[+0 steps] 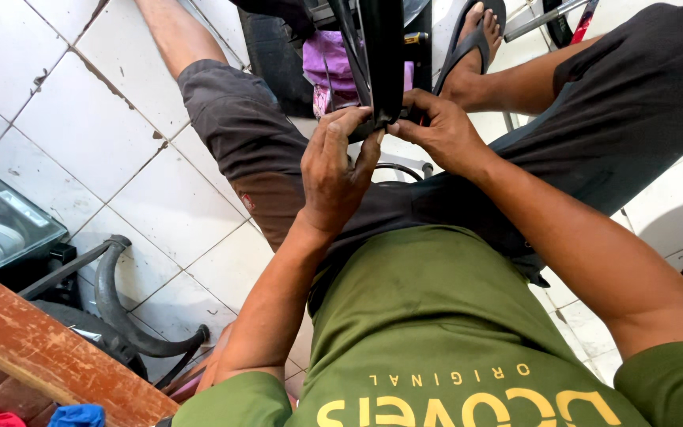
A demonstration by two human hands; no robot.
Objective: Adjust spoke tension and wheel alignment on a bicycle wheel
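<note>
White floor tiles (96, 119) lie bare at left while 2 hands, left (333, 170) and right (440, 130), clamp the black tyre (383, 55) edge.

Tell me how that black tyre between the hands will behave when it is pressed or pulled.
The black tyre is probably rubber, so it should flex rather than crack: both the left hand and the right hand pinch its edge. It looks thin-walled, so likely light. The loose tube on the floor curves limply, which hints at similar floppiness.
</note>
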